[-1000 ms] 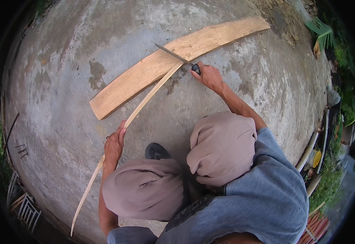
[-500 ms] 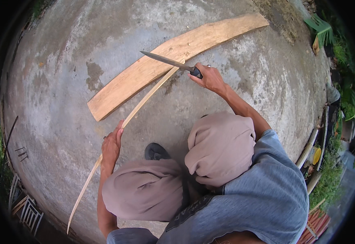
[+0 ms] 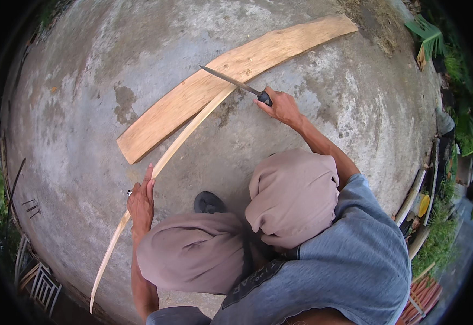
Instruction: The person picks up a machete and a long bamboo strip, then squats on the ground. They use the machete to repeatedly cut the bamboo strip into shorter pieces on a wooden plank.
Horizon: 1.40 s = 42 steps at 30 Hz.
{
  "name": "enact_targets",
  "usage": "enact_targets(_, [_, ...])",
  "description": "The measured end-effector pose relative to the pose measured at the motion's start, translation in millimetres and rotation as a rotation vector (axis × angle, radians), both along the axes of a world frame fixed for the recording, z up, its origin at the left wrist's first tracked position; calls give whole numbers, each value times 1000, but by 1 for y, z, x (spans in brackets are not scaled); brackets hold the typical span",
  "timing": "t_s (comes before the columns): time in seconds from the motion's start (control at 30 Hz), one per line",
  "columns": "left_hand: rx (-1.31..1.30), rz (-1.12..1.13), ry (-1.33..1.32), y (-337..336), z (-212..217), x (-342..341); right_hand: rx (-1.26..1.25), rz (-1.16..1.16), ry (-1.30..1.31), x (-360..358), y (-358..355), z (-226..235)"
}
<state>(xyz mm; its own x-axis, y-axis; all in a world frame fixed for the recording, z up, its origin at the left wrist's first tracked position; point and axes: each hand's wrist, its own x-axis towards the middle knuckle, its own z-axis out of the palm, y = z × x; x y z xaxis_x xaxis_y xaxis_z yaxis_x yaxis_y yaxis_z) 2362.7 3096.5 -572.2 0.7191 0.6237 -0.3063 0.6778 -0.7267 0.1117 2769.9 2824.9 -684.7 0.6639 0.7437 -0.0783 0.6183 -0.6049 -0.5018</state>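
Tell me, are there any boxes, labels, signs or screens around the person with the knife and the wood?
No boxes, signs or screens show.
Print on the blue-grey shirt: a dark strip with pale letters near the lower middle, partly hidden by the knee.
Yellow round thing: far right edge among planks; too small to tell if it is a package.

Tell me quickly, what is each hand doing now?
Left hand: closed on the thin wooden strip.
Right hand: closed on the knife handle.
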Motion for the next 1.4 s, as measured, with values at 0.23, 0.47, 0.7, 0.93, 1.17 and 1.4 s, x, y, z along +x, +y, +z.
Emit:
enact_targets(0.23, [-104,4,-79,11,-11,-18,67,118,-33,-20,22,7])
enact_targets(0.47, [-198,80,-8,7,-5,-3,-55,86,-30,5,30,-7])
enact_targets(0.7, [-201,55,-105,9,-4,-10,152,185,-51,-12,34,9])
enact_targets(0.93, [-169,45,-77,6,-10,-13,8,136,-52,1,38,3])
enact_targets(1.17, [-199,83,-32,4,-8,-7,-96,87,-52,8,27,-9])
enact_targets(1.4, [-177,30,-139,3,-12,-9,-34,108,-81,-3,23,-7])
